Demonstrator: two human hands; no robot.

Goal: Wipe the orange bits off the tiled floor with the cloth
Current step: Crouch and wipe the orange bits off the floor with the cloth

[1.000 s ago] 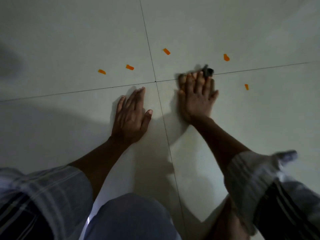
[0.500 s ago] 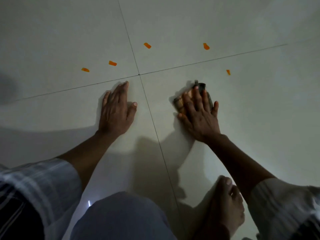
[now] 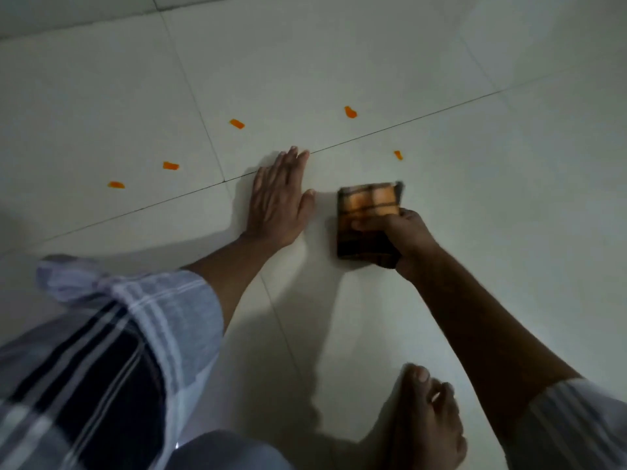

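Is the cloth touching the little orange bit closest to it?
Apart. The head view shows bare floor between the folded cloth, held by the right hand, and the nearest orange bit beyond its far edge.

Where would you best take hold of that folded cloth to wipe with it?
By its near edge, coming from the right, much as the right hand grips the cloth now. It is a flat folded square, so holding the near end probably leaves the far end free to sweep toward the orange bits.

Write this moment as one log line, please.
left hand flat on pale tiled floor | right hand grips folded orange-brown checked cloth | five orange bits unwiped
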